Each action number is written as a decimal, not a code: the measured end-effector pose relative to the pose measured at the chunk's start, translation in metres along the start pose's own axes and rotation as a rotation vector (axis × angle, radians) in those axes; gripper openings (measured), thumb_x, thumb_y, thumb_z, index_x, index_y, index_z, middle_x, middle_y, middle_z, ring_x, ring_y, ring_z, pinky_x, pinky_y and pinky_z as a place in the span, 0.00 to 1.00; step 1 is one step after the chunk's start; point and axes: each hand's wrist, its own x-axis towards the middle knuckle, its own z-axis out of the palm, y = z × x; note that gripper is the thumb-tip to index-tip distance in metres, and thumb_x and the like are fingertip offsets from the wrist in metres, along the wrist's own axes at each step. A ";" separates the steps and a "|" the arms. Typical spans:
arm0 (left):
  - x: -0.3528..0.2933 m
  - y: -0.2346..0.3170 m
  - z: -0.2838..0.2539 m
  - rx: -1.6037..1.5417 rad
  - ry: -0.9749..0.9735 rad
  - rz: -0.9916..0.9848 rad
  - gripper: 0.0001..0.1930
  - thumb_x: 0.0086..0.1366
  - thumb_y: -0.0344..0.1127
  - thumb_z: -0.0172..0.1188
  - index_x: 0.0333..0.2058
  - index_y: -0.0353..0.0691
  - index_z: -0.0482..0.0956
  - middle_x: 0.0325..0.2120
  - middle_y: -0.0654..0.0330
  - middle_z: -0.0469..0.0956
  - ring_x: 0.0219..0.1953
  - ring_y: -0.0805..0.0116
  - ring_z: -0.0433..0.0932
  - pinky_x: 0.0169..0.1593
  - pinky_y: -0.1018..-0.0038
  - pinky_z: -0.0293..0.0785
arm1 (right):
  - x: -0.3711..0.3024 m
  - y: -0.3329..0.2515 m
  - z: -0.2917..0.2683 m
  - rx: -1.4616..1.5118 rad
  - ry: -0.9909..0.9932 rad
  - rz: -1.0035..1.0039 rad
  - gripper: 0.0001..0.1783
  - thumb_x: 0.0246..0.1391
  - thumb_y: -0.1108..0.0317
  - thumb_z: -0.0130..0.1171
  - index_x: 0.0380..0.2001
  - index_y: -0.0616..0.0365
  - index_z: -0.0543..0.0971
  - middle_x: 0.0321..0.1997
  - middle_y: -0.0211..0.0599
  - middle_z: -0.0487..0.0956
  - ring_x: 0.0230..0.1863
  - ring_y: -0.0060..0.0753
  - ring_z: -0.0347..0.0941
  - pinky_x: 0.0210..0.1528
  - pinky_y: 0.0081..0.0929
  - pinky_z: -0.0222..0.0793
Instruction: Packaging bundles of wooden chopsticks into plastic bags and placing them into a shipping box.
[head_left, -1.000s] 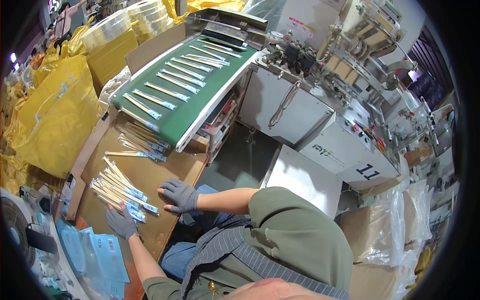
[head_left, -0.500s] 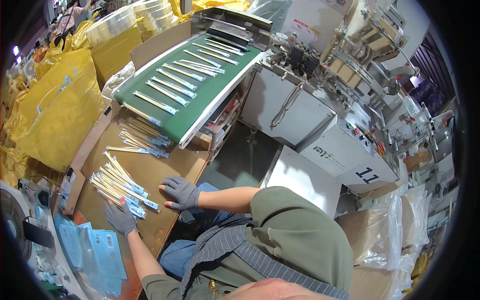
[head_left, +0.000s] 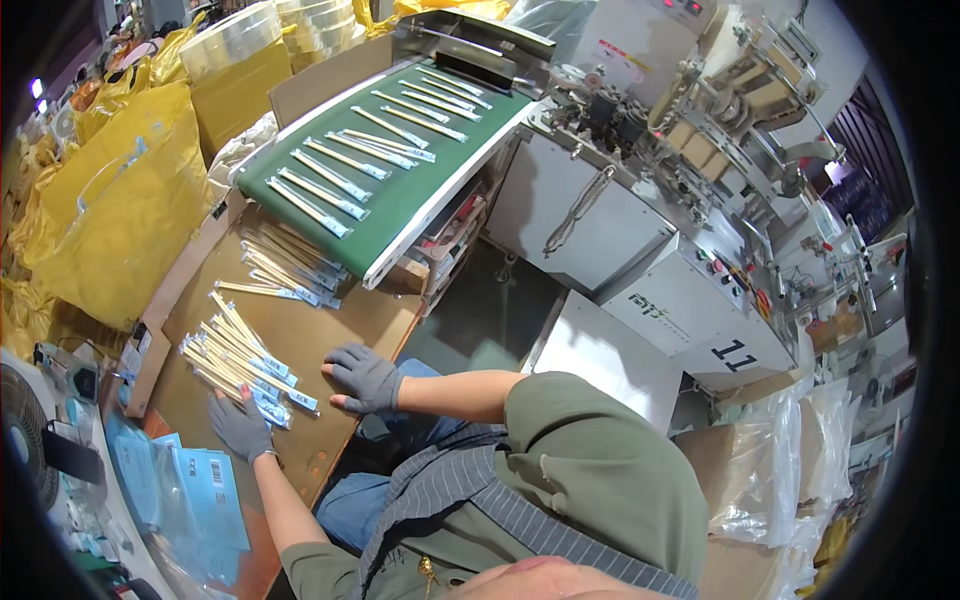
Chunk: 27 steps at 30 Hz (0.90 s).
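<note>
Paper-and-film-wrapped pairs of chopsticks (head_left: 235, 345), pale with light blue ends, lie in a loose heap on the brown table. My left hand (head_left: 243, 426), in a grey glove with bare fingertips showing, rests against the near end of this heap, fingers stretched out and gripping nothing. To its right, my right hand (head_left: 364, 379), gloved the same way, lies on the table near its edge with fingers apart, away from the chopsticks. A second pile of wrapped chopsticks (head_left: 285, 260) sits beyond, below the end of the green conveyor belt (head_left: 300, 220).
More wrapped chopsticks (head_left: 335, 180) lie in a row on the belt. Blue printed plastic bags (head_left: 212, 495) are at the table's left, near a black fan (head_left: 25, 435). Yellow sacks (head_left: 110, 220) stand far left. A white machine (head_left: 640, 300) stands at right.
The wrapped chopsticks on the belt have advanced toward the table, and the one at the belt's end has dropped off toward the far pile. My hands have hardly moved.
</note>
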 end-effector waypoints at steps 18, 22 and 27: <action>0.000 0.009 -0.001 -0.010 0.016 0.070 0.32 0.66 0.55 0.49 0.57 0.32 0.66 0.56 0.40 0.66 0.60 0.45 0.63 0.62 0.57 0.56 | 0.004 -0.004 -0.010 0.038 0.047 -0.008 0.26 0.48 0.53 0.58 0.44 0.62 0.72 0.48 0.48 0.70 0.52 0.52 0.64 0.55 0.41 0.63; 0.001 0.025 0.008 -0.037 0.035 0.111 0.32 0.66 0.54 0.50 0.58 0.31 0.65 0.57 0.39 0.66 0.60 0.45 0.63 0.63 0.57 0.56 | 0.004 -0.004 -0.009 0.097 0.025 0.001 0.25 0.49 0.55 0.59 0.45 0.62 0.72 0.48 0.48 0.70 0.53 0.52 0.65 0.56 0.41 0.63; 0.005 0.041 0.001 -0.050 0.002 0.106 0.31 0.65 0.51 0.52 0.57 0.31 0.65 0.57 0.40 0.66 0.59 0.45 0.64 0.63 0.58 0.56 | 0.022 0.011 -0.041 0.317 0.166 -0.141 0.25 0.50 0.60 0.61 0.50 0.59 0.73 0.54 0.48 0.71 0.55 0.53 0.68 0.58 0.47 0.63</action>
